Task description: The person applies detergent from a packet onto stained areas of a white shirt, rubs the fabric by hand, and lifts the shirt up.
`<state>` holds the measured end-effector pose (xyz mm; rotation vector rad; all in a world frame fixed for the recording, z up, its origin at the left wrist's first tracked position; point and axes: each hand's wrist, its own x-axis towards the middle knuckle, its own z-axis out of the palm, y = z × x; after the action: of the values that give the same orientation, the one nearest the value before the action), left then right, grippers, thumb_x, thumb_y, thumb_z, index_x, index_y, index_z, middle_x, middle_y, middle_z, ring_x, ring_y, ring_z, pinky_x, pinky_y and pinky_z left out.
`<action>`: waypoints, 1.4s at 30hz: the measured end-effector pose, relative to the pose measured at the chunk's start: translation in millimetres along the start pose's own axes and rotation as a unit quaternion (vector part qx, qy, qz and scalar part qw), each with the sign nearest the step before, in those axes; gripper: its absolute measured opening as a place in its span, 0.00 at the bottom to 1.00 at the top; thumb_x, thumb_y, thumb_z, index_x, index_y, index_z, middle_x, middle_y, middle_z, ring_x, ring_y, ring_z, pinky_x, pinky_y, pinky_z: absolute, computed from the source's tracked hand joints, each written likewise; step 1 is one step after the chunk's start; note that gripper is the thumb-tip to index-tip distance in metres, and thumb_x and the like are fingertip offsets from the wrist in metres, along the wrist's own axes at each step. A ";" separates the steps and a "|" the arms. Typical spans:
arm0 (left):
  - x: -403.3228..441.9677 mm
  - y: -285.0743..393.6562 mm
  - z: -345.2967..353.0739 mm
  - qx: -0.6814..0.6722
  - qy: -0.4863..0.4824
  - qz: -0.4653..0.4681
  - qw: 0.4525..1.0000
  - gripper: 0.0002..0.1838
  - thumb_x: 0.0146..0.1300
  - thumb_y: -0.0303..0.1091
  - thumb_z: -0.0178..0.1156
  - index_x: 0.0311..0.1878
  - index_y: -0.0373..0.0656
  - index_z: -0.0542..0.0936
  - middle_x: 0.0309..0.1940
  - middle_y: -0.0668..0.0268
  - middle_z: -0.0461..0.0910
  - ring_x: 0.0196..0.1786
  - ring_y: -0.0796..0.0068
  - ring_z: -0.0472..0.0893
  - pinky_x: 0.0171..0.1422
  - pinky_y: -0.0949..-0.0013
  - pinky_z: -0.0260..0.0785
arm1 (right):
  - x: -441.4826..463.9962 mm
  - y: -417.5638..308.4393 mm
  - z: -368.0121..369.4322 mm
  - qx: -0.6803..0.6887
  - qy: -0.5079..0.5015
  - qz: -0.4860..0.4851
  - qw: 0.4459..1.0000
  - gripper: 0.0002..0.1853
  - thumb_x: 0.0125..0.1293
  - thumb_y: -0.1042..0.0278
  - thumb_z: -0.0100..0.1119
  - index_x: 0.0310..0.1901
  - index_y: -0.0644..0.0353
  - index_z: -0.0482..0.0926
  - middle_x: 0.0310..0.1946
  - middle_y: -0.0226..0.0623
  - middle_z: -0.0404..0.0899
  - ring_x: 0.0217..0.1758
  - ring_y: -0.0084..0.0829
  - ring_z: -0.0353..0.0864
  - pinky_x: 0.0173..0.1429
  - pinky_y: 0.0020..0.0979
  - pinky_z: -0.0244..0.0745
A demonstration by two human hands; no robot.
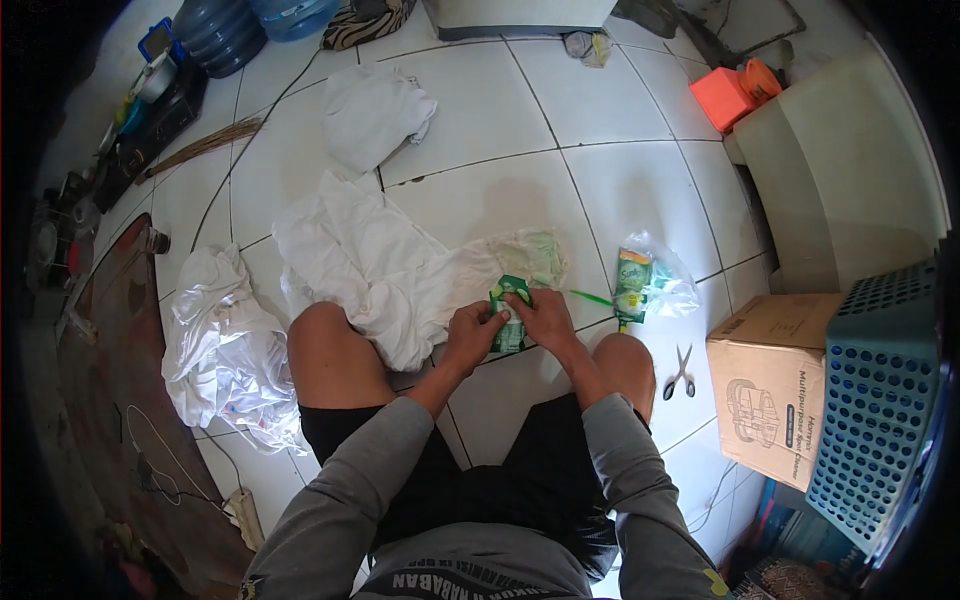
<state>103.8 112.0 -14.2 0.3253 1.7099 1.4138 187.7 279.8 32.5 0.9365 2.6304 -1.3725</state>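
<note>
Between my knees, a small green sachet (509, 336) is pinched by both hands. My left hand (473, 335) grips its left side with the thumb on its front. My right hand (545, 318) holds the right side, fingers closed near the top. Just beyond the sachet lies a white cloth (362, 262), spread on the tiles, with a greenish patch at its right end. To the right is a green-and-yellow packet (632, 283) beside clear plastic, and a thin bright green piece (592, 298) lies left of it. Scissors (680, 373) rest partly open on the floor by my right knee.
Another white cloth (375, 115) lies farther off, and a white heap (225, 345) is at left. On the right stand a cardboard box (765, 400) and a teal perforated basket (880, 400). A twig broom (205, 147) and water jugs (218, 38) are at back left.
</note>
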 end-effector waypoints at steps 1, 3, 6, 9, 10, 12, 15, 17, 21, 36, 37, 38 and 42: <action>-1.2 0.5 0.1 -0.018 0.008 -0.003 1.000 0.12 0.78 0.35 0.71 0.47 0.34 0.88 0.32 0.70 0.86 0.31 0.85 0.79 0.36 0.73 0.70 | 0.3 -1.4 -0.4 -0.008 -0.001 -0.002 1.000 0.27 0.77 0.47 0.69 0.35 0.70 0.87 0.20 0.56 0.79 0.23 0.46 0.82 0.35 0.50 0.74; -3.5 0.5 -1.1 -0.035 0.007 -0.007 0.999 0.12 0.78 0.35 0.71 0.48 0.33 0.88 0.33 0.70 0.87 0.32 0.85 0.80 0.36 0.72 0.71 | 3.7 5.0 -7.0 0.003 -0.022 0.005 1.000 0.26 0.78 0.49 0.69 0.36 0.70 0.88 0.20 0.46 0.79 0.23 0.36 0.79 0.34 0.45 0.72; -6.3 -1.6 -5.7 -0.050 -0.002 -0.028 0.998 0.12 0.78 0.35 0.70 0.49 0.33 0.88 0.34 0.68 0.88 0.33 0.84 0.82 0.37 0.72 0.73 | 2.0 16.1 -22.6 0.066 -0.075 0.027 0.995 0.25 0.80 0.50 0.69 0.36 0.70 0.88 0.20 0.36 0.79 0.24 0.25 0.77 0.32 0.38 0.71; -3.7 -2.2 -8.6 -0.033 -0.013 -0.038 0.999 0.12 0.78 0.35 0.70 0.50 0.33 0.88 0.35 0.67 0.89 0.34 0.83 0.83 0.38 0.72 0.75 | -1.7 11.7 -27.9 0.116 -0.102 0.048 0.987 0.26 0.81 0.50 0.68 0.35 0.69 0.89 0.21 0.34 0.81 0.25 0.24 0.78 0.31 0.35 0.71; -2.1 -3.1 -7.8 -0.019 -0.014 -0.034 0.999 0.12 0.78 0.35 0.71 0.50 0.33 0.88 0.35 0.67 0.89 0.34 0.83 0.84 0.39 0.72 0.75 | -2.9 10.0 -29.1 0.113 -0.104 0.053 0.987 0.25 0.81 0.50 0.68 0.36 0.69 0.89 0.22 0.33 0.82 0.25 0.23 0.79 0.31 0.33 0.72; -3.7 -1.1 -8.8 -0.044 -0.013 -0.027 0.999 0.12 0.78 0.35 0.71 0.49 0.33 0.89 0.34 0.68 0.89 0.33 0.84 0.82 0.38 0.72 0.74 | 1.3 10.2 -26.3 0.085 -0.096 0.051 0.990 0.24 0.80 0.52 0.70 0.34 0.68 0.89 0.22 0.34 0.83 0.27 0.23 0.81 0.33 0.33 0.75; -2.4 -1.3 -12.6 -0.039 -0.012 -0.012 0.999 0.12 0.77 0.35 0.71 0.48 0.34 0.89 0.32 0.70 0.87 0.32 0.86 0.80 0.36 0.73 0.71 | -2.1 1.8 -15.3 0.125 -0.105 0.018 0.986 0.22 0.78 0.54 0.72 0.34 0.68 0.89 0.22 0.37 0.84 0.29 0.23 0.82 0.35 0.33 0.77; -0.5 -8.1 -12.6 -0.009 -0.015 -0.005 1.000 0.11 0.77 0.35 0.72 0.47 0.35 0.89 0.31 0.72 0.86 0.31 0.86 0.78 0.35 0.73 0.70 | -5.7 -6.2 -11.5 0.190 -0.120 -0.009 0.974 0.22 0.77 0.54 0.72 0.36 0.69 0.89 0.23 0.37 0.84 0.30 0.23 0.80 0.36 0.35 0.76; -6.3 -1.0 -9.4 -0.046 -0.012 -0.019 0.999 0.11 0.77 0.36 0.72 0.46 0.35 0.89 0.30 0.74 0.84 0.31 0.87 0.76 0.34 0.73 0.66 | 0.5 8.0 1.6 0.192 -0.066 -0.033 0.979 0.21 0.76 0.53 0.73 0.40 0.69 0.89 0.23 0.40 0.82 0.28 0.26 0.77 0.36 0.39 0.74; -19.4 12.0 -0.6 0.069 0.037 0.061 0.995 0.17 0.72 0.41 0.73 0.43 0.32 0.89 0.25 0.60 0.85 0.27 0.73 0.80 0.35 0.59 0.71 | 6.6 1.9 9.0 0.122 -0.062 -0.026 0.990 0.15 0.74 0.59 0.72 0.46 0.67 0.89 0.31 0.46 0.88 0.34 0.36 0.87 0.44 0.39 0.80; -19.4 10.9 0.3 0.055 0.038 0.069 0.995 0.17 0.73 0.41 0.72 0.43 0.32 0.89 0.25 0.60 0.85 0.27 0.73 0.81 0.35 0.59 0.71 | 8.1 4.8 5.3 0.149 -0.111 0.007 0.983 0.14 0.73 0.61 0.73 0.46 0.67 0.89 0.33 0.41 0.90 0.37 0.30 0.87 0.46 0.36 0.80; -18.9 10.2 0.7 0.054 0.037 0.069 0.995 0.17 0.73 0.41 0.72 0.43 0.32 0.89 0.25 0.60 0.85 0.27 0.73 0.81 0.35 0.59 0.71 | 8.7 7.7 1.7 0.149 -0.111 0.007 0.983 0.14 0.73 0.61 0.73 0.46 0.67 0.89 0.33 0.41 0.90 0.37 0.30 0.87 0.46 0.36 0.80; -11.4 -6.3 3.4 0.014 0.031 0.046 0.998 0.15 0.74 0.40 0.73 0.45 0.34 0.90 0.26 0.70 0.83 0.29 0.83 0.76 0.32 0.65 0.65 | 1.7 -7.7 -16.0 0.235 -0.169 0.008 0.957 0.12 0.70 0.65 0.73 0.45 0.66 0.90 0.35 0.33 0.91 0.38 0.24 0.85 0.47 0.33 0.80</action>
<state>115.0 104.6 -14.6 0.3833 1.7867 1.4805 186.1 289.4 47.5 0.6642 2.0829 -1.9971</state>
